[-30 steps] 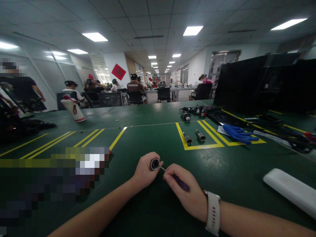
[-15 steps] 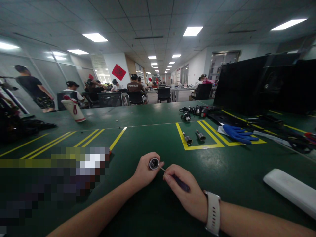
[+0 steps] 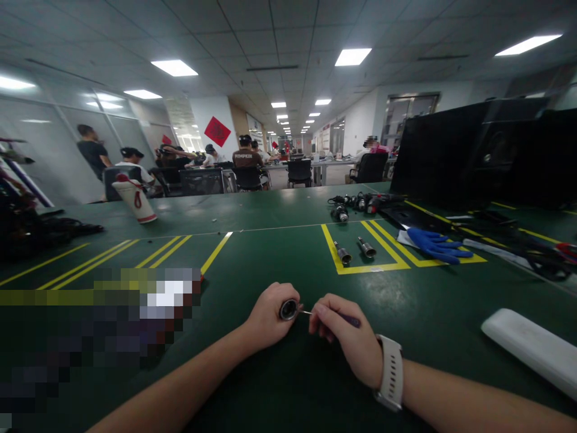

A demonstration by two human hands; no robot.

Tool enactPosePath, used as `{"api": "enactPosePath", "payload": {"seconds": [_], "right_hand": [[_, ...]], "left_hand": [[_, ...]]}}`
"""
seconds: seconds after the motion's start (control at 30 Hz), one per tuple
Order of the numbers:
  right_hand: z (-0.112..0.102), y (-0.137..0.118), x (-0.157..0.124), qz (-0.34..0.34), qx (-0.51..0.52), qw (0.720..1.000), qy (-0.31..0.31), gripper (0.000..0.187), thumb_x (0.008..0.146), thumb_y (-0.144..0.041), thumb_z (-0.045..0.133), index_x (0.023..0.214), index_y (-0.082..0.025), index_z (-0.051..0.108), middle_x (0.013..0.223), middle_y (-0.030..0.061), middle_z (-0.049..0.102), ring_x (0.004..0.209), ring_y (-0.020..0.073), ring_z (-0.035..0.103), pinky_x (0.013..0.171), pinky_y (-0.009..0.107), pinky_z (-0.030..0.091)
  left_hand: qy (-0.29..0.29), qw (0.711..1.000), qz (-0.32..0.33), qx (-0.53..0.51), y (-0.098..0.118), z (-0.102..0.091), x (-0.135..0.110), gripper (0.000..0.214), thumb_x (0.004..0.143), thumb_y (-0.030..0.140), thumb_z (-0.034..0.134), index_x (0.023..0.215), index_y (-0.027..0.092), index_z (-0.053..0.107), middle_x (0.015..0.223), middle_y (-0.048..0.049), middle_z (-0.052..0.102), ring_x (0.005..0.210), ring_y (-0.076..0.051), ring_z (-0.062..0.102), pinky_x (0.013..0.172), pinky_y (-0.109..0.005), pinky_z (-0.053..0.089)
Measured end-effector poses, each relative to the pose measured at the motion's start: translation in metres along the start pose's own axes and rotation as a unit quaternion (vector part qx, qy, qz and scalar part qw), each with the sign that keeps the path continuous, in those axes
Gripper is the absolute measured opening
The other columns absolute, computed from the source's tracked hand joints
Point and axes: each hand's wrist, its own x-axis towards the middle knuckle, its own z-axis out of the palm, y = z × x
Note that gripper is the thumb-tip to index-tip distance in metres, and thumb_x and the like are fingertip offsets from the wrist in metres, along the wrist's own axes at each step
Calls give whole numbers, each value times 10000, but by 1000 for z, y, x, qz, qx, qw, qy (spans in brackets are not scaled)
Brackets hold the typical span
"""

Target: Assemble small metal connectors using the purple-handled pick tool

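My left hand (image 3: 265, 320) is closed around a short round metal part (image 3: 288, 309) whose hollow, dark end faces me. In my right hand (image 3: 345, 340), just to its right, is a screwdriver (image 3: 350, 320) with a dark purple handle, gripped between thumb and fingers. The thin shaft points left and its tip meets the rim of the metal part; whether it sits in a screw is too small to tell. Both hands are above the green table (image 3: 270, 246). Two similar metal parts, one on the left (image 3: 343, 253) and one on the right (image 3: 366, 248), lie inside yellow tape lines.
A blue glove (image 3: 435, 243) lies at the right, near black cables (image 3: 547, 261). Several dark metal parts (image 3: 341, 213) are farther back. A white block (image 3: 532, 349) lies at right, a white cup (image 3: 136, 203) stands far left, and a blurred-out patch covers the left front.
Both hands have shifted slightly right, the left also a little down. The metal part has turned and the screwdriver now lies more level. A person in the background has moved right.
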Motion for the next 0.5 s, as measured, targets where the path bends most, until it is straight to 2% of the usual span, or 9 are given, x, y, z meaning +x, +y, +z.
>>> {"api": "enactPosePath", "payload": {"seconds": [0.1,0.23,0.37,0.5], "right_hand": [[-2,3,3,36,65,997,-6,268,850,-326,465,671,-151,561,637,15,585,555,107,488,485,210,362],[-3,4,5,50,95,994,-7,264,853,-325,472,678,-149,563,645,12,588,561,101,491,487,204,359],[-1,3,4,33,67,997,7,277,855,-333,476,668,-150,568,638,6,578,556,102,475,494,213,354],[0,3,3,29,35,999,9,276,843,-330,492,647,-151,569,606,-1,565,552,105,469,497,219,349]], "left_hand": [[-6,1000,-10,-5,-1,-1,0,97,757,154,540,672,175,497,659,16,547,643,-129,505,638,-264,377],[-9,1000,-23,-2,-2,-1,0,84,749,155,544,680,179,503,682,11,562,660,-136,515,638,-267,386],[-9,999,-36,22,-1,0,1,87,759,168,528,677,184,505,676,3,568,651,-146,517,628,-278,379],[-13,999,-32,33,0,2,0,105,695,89,540,674,188,515,667,12,574,651,-153,511,626,-282,359]]}}
